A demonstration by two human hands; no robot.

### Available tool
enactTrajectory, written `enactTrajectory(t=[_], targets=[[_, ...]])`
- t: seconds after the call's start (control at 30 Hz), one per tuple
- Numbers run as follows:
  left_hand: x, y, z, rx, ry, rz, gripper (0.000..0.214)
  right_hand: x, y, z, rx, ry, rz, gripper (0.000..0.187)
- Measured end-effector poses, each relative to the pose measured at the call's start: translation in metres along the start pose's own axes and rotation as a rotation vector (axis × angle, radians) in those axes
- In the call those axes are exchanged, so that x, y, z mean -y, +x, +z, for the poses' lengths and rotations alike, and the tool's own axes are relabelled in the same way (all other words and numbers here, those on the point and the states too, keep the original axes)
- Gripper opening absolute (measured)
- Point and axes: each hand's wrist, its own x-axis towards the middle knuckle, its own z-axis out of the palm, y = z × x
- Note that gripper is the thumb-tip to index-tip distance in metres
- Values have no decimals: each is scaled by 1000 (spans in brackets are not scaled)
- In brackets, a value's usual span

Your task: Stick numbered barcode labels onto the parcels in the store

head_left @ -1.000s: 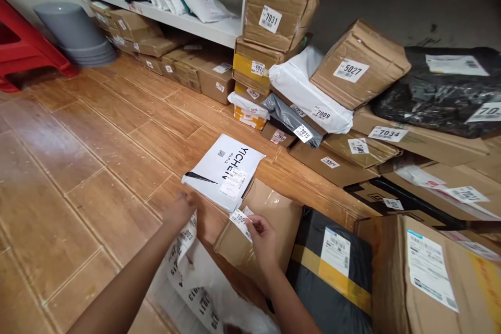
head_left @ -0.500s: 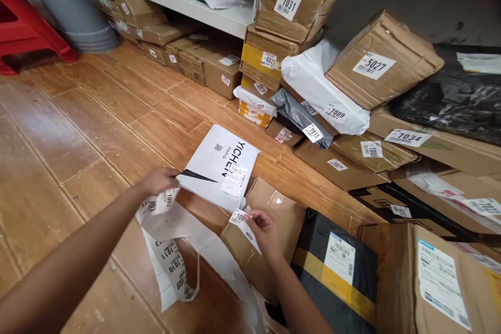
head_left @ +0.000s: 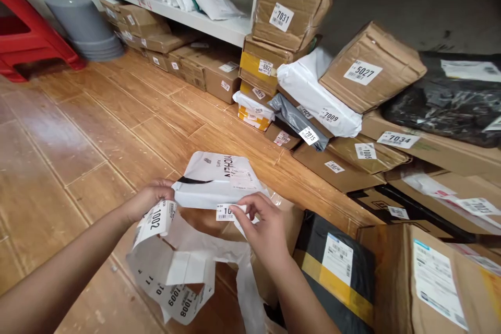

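Observation:
My left hand (head_left: 153, 201) is closed on the near left edge of a white parcel (head_left: 213, 195) printed YICHEN PARIS. The same hand holds a strip of numbered labels (head_left: 155, 221), which curls down in loops with its pale backing. The parcel is tilted, its near edge raised. My right hand (head_left: 266, 227) pinches a loose white label sticker (head_left: 225, 212) just in front of that edge; thumb and fingers cover part of its number. Behind my right hand sits a brown carton (head_left: 287, 216), mostly hidden.
On my right are a black parcel with yellow tape (head_left: 352, 292) and a large carton (head_left: 395, 276). Numbered boxes, such as one marked 5027 (head_left: 371, 65), are piled beneath a white shelf (head_left: 230, 28). A grey bucket stack (head_left: 86, 26) and red stool (head_left: 31, 31) stand far left.
The white parcel's near edge has come up and the parcel now tilts. My right hand has brought the sticker up and left, close to it. The label strip has swung and unfolded.

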Motion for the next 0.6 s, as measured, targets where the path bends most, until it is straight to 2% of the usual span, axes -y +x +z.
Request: enactTrajectory(t=[0.07,0.23,0.27,0.37,0.4,0.43,0.5,0.57,0.6], targets=[[3,0,1,7,-17,2,8,-5,3,11,28,-87,-2,11],[8,0,2,18,-35,-4,11,-21,-3,26,-19,-236,16,14],[9,0,3,21,-33,-5,11,-23,-6,26,-15,-264,49,21],[10,-1,7,46,-35,-6,10,-25,-12,26,-79,-412,104,68],[11,-1,8,51,-43,6,9,-25,-14,27,-138,-471,79,76],[11,-1,10,52,-52,24,9,-26,-15,28,-208,-518,25,76],[12,0,11,44,-65,64,8,-26,-15,32,-309,-548,-132,58],[14,0,11,33,-67,84,6,-28,-13,34,-293,-520,-283,26],[14,0,11,27,-71,87,5,-30,-10,34,-257,-507,-335,17]])
